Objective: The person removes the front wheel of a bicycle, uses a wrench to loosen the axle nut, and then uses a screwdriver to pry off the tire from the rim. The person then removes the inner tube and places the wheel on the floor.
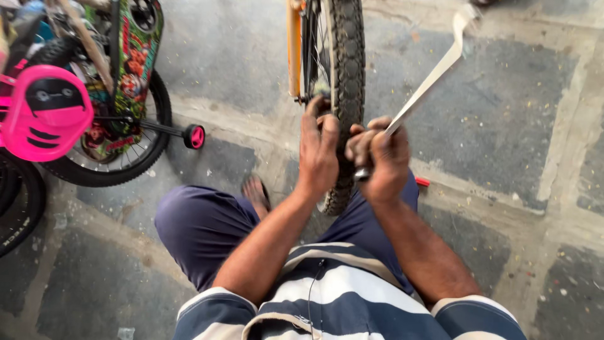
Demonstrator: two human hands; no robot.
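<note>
A black knobbly bicycle tyre (348, 56) on an orange-framed wheel stands upright between my knees. My left hand (318, 148) presses flat against the tyre's left side, fingers pointing up. My right hand (380, 160) is closed round the handle end of a long flat metal lever (434, 75), which slants up to the right, its lower end against the tyre's right edge. My bare foot (255, 191) rests on the floor just left of the wheel.
A small children's bicycle (123, 75) with a pink front piece (45, 113) and a pink-hubbed training wheel (194, 136) stands at the left. Another black tyre (19, 208) lies at the far left. A small red object (422, 182) lies on the stone floor by my right knee.
</note>
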